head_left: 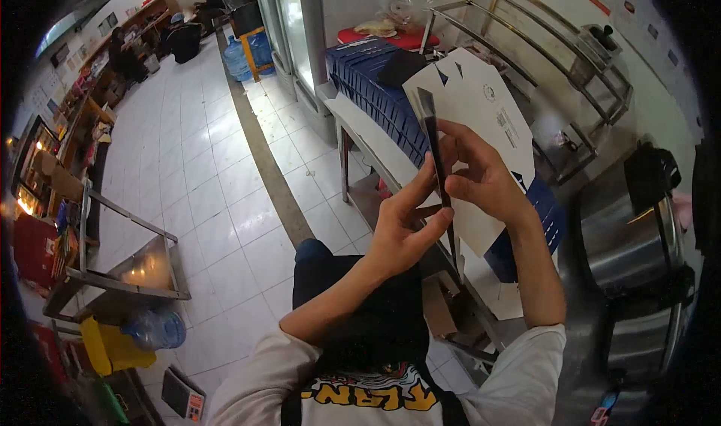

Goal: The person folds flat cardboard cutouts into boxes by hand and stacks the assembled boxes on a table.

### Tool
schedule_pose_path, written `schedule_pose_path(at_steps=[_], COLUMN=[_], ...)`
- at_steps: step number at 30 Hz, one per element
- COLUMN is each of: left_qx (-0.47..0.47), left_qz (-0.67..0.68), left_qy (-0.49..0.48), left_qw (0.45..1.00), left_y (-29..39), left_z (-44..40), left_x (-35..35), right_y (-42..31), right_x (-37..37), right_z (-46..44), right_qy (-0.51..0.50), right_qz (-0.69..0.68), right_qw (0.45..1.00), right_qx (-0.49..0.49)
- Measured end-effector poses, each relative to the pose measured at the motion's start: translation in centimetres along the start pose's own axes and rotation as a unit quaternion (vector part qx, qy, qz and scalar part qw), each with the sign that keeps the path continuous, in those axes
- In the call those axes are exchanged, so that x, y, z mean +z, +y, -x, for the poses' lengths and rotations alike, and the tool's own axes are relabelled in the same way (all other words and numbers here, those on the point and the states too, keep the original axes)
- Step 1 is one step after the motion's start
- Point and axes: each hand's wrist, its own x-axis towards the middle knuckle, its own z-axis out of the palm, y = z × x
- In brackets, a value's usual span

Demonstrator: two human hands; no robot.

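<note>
Left hand (405,227) and right hand (484,174) both grasping a thin, dark-edged flat piece (433,129), fingers and thumbs pinching it from either side; piece stands nearly edge-on between them. Just beyond the right hand, a white printed sheet (481,103); farther out, ahead of the left hand, a stack of blue pieces (360,66) on the tabletop (375,131).

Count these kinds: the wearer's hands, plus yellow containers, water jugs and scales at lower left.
Hands: 2 (left hand, right hand)
Yellow container: 1
Water jug: 1
Scale: 1
Total: 5
</note>
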Motion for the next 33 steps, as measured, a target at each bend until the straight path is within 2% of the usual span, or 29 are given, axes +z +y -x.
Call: schedule_pose_path(at_steps=[3,10,16,29,31,33], left_qx=[-0.005,-0.001,0.035,0.006,-0.005,-0.015], left_qz=[-0.018,-0.027,-0.022,0.002,0.031,0.062], left_qy=[0.004,-0.003,-0.038,-0.026,-0.009,0.001], left_qw=[1.000,1.000,0.998,1.000,0.999,0.998], left_y=[0.2,0.6,0.3,-0.4,-1.2,-1.2], left_z=[0.1,0.3,0.4,0.8,1.0,1.1], left_x=[-0.1,-0.2,-0.9,-1.1,-1.2,-1.0], right_y=[0.0,-1.3,-0.9,-0.5,0.4,1.1], right_x=[-0.1,0.3,-0.4,-0.4,-0.5,-0.3], right_z=[-0.1,0.2,0.6,0.5,0.5,0.4], right_qy=[0.001,0.007,-0.026,-0.042,-0.036,0.022], right_qz=[0.005,0.042,-0.009,-0.040,-0.063,-0.001], right_qw=[1.000,0.999,0.999,0.998,0.997,0.999], right_qx=[0.027,0.021,0.036,0.022,0.011,0.026])
